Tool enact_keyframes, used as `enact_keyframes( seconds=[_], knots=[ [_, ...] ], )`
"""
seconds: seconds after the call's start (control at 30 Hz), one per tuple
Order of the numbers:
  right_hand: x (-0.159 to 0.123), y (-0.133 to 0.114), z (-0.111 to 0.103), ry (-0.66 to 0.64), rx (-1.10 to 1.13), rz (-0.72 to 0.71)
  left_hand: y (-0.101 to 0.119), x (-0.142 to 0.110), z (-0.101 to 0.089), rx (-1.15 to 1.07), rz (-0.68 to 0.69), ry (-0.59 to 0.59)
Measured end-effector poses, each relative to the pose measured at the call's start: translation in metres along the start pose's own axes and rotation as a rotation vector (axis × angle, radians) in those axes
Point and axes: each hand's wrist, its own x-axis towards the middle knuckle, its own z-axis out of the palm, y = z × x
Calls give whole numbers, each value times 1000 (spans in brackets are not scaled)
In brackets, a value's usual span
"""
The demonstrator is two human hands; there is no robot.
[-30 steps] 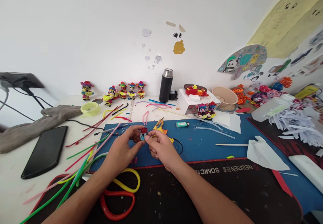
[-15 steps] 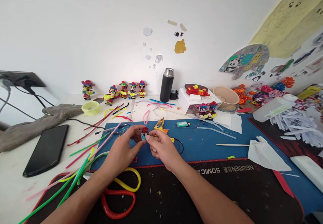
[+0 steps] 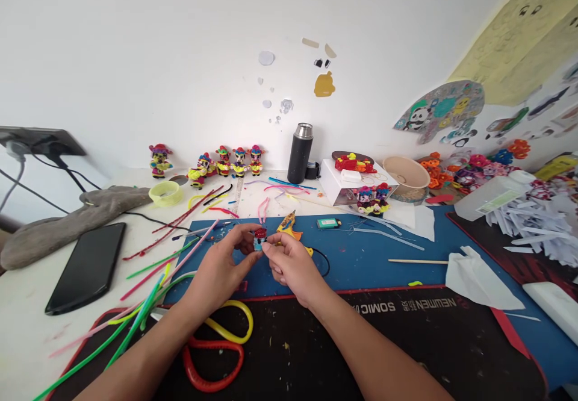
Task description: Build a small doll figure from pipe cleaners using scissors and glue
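Note:
A small figurine piece (image 3: 260,239), red on top and light blue below, is pinched between both hands above the blue mat. My left hand (image 3: 230,256) is closed, thumb and fingers at its left side. From the right, my right hand (image 3: 285,261) grips its edge with thumb and forefinger, the other fingers curled. Just behind the hands lies a yellow glue gun (image 3: 287,226), partly covered by my right hand. Scissors with one red and one yellow handle (image 3: 215,365) rest below my left wrist, their blades mostly hidden by the forearm.
Colourful pipe cleaners (image 3: 135,323) spread over the left side, near a black phone (image 3: 85,268). Finished figurines (image 3: 239,161) stand along the wall beside a black thermos (image 3: 300,155). A white box (image 3: 336,187), a green lighter (image 3: 328,223) and a plastic bottle (image 3: 494,193) lie rightward.
The camera view shifts slightly, so the background slides a little to the right. Both hands keep their hold on the small figurine piece, almost unmoved.

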Motion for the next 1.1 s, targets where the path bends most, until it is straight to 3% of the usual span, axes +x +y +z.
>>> enact_keyframes(
  seconds=[1.1],
  knots=[
    [0, -1, -1, -10, 8, -5, -5, 0, -3, -51, -28, -3]
  ],
)
